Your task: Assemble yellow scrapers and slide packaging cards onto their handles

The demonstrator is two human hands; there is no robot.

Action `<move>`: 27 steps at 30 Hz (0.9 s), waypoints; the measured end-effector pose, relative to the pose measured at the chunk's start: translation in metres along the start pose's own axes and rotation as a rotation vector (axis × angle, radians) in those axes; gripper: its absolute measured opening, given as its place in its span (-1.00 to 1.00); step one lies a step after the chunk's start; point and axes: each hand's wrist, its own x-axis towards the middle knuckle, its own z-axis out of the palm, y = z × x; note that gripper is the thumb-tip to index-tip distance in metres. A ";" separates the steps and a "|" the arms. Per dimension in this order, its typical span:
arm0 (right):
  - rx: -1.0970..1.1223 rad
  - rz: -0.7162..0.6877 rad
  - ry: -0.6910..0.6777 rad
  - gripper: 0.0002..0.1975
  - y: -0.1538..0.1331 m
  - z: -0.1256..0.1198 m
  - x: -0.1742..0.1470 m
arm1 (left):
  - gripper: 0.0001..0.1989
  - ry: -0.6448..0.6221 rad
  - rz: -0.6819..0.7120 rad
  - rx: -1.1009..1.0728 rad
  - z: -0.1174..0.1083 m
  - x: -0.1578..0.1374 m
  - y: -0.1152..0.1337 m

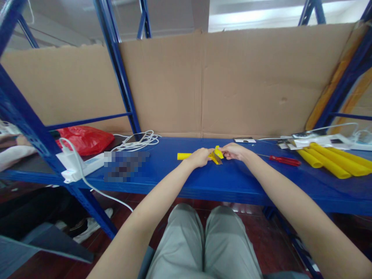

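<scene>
My left hand (201,157) is closed around a yellow tube (183,156), whose plain end sticks out on the left. At the other end, torn-looking yellow flaps (216,155) stand out, with a brownish-grey patch on the lower one. The fingers of my right hand (233,151) pinch the edge of the upper flap. Whether the flaps are film, tape or part of the tube itself, I cannot tell. Just right of my right wrist, a screwdriver (285,160) with a red handle lies on the blue table (168,174), its shaft partly hidden by my forearm.
Several yellow tubes (334,159) lie at the right beside silvery packets and cables. A small white-and-dark flat piece (244,140) sits at the back. On the left are a white power strip (87,164), coiled white cable (139,140) and red bag (87,139). Cardboard (247,85) walls the rear.
</scene>
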 end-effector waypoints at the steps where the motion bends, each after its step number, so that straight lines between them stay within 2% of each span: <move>1: -0.014 -0.002 0.006 -0.69 0.000 0.001 0.000 | -0.52 -0.001 -0.004 -0.002 0.000 0.000 0.000; 15: -0.306 -0.056 0.103 -0.68 0.000 0.015 0.000 | -0.55 0.025 0.007 0.021 0.005 0.001 -0.003; 27: -0.329 -0.070 0.157 -0.69 0.004 0.017 0.005 | -0.55 0.029 0.037 -0.003 0.008 0.004 -0.007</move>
